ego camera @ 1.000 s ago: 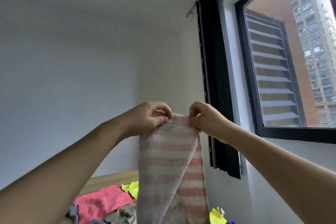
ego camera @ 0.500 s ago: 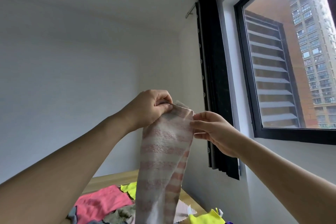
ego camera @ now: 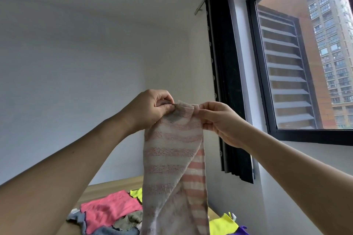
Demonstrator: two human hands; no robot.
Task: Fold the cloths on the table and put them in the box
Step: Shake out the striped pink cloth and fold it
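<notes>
Both hands up in the air, pink-and-white striped cloth (ego camera: 172,150) hanging between them — left hand (ego camera: 150,109) grip pinches its top left corner, right hand (ego camera: 219,120) grip pinches the top right. Below, pink cloth (ego camera: 108,209) and yellow cloths (ego camera: 222,224) lie on the table (ego camera: 107,187).

Both arms reach up and forward, left hand (ego camera: 150,108) and right hand (ego camera: 219,120) each pinching with curled fingers.

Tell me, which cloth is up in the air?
The pink-and-white striped cloth. The left hand and right hand pinch its top edge, so it hangs down. The pink cloth and yellow cloth lie on the table.
</notes>
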